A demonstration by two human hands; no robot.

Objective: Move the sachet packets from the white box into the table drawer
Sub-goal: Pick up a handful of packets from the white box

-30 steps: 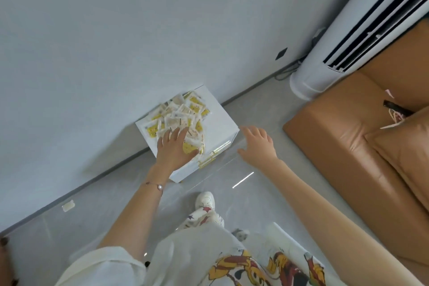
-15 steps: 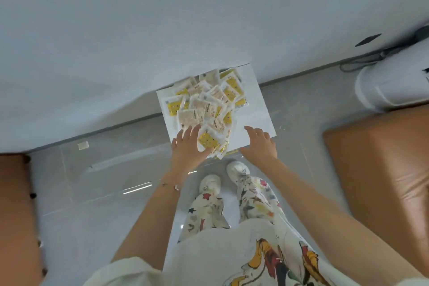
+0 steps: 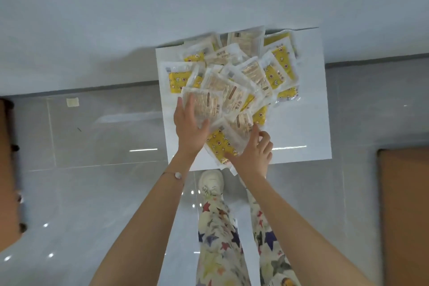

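The main danger here is that the loose heap slides. The sachet packets [image 3: 234, 81] lie piled on top of the white box [image 3: 301, 127], overlapping each other, and a few hang over its near edge. Their film looks smooth, so if you pull one out from below, its neighbours can follow and drop onto the glass worktop [image 3: 104, 141] or down to the floor. A second danger is taking too many at once: some can slip out of your hold on the way to the table drawer, which is not in view. The box may also shift if you push it sideways, because nothing seems to hold it in place.

Your left hand [image 3: 189, 127] lies flat on a beige packet [image 3: 206, 104] at the near left of the heap. The fingers are straight on its surface and the thumb touches its near edge; they press on it and do not close around it. Your right hand [image 3: 254, 155] is at the near edge of the box, over a yellow packet [image 3: 220, 144] that sticks out there. Its fingers are curled and the thumb rests on the packets, but the hand hides the contact, so I cannot tell if they pinch the packet. The rest of the heap lies beyond both hands, toward the wall.
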